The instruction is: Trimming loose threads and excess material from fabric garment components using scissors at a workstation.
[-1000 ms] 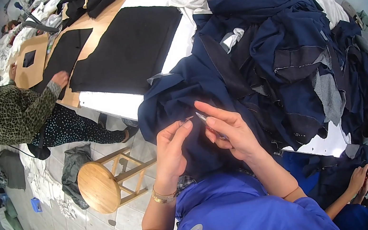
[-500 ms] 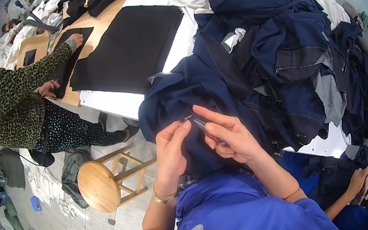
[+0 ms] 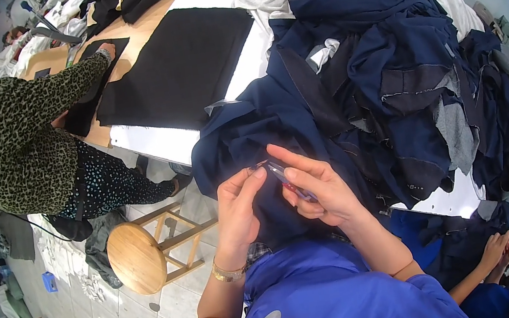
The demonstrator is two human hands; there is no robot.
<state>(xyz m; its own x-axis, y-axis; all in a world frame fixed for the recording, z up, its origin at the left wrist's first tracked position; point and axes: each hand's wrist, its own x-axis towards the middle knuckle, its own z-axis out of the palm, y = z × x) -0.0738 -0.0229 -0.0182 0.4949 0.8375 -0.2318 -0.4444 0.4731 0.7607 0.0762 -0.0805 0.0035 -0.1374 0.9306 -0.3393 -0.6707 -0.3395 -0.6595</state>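
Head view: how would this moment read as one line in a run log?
left hand: pinching navy garment | right hand: holding small thread snips at fabric | table: navy pile, black panel | wooden stool on floor

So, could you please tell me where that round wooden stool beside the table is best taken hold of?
Probably by the rim of the round seat of the wooden stool, coming from above on the floor side. The seat faces up with nothing on it, its edge is exposed all round, and the legs and rungs toward the table are partly tucked under hanging navy cloth.
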